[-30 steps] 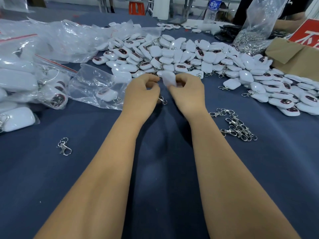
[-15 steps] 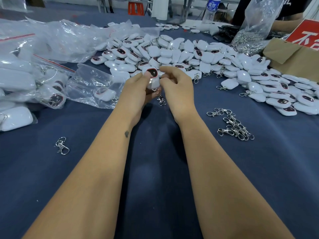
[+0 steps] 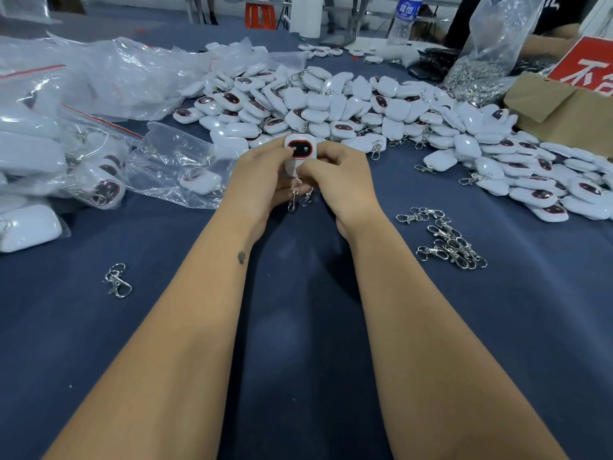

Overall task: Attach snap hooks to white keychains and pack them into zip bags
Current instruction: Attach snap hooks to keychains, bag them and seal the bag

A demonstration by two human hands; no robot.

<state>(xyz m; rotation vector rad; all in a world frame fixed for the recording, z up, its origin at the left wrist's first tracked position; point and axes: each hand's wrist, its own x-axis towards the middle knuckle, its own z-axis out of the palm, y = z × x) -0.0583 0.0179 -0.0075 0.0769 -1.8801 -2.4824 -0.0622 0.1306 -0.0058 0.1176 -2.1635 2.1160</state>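
A white keychain (image 3: 300, 151) with a dark oval face stands upright between my two hands above the blue table. My left hand (image 3: 257, 184) grips its left side, and my right hand (image 3: 341, 179) pinches its lower right edge. A silver snap hook (image 3: 294, 197) hangs below the keychain between my palms. A big heap of white keychains (image 3: 331, 107) lies just beyond my hands. Loose snap hooks (image 3: 447, 240) sit in a cluster to the right. A clear zip bag (image 3: 172, 164) holding one keychain lies to the left.
Filled zip bags (image 3: 39, 161) pile up at the far left. A single snap hook (image 3: 116, 282) lies at lower left. A cardboard box (image 3: 564, 107) and a plastic bag of hooks (image 3: 481, 71) stand at the back right, with a water bottle (image 3: 403, 18) behind.
The keychain has turned from its white back to its dark face and now stands upright. Both hands drew slightly nearer to me, and the snap hook now hangs below the keychain.
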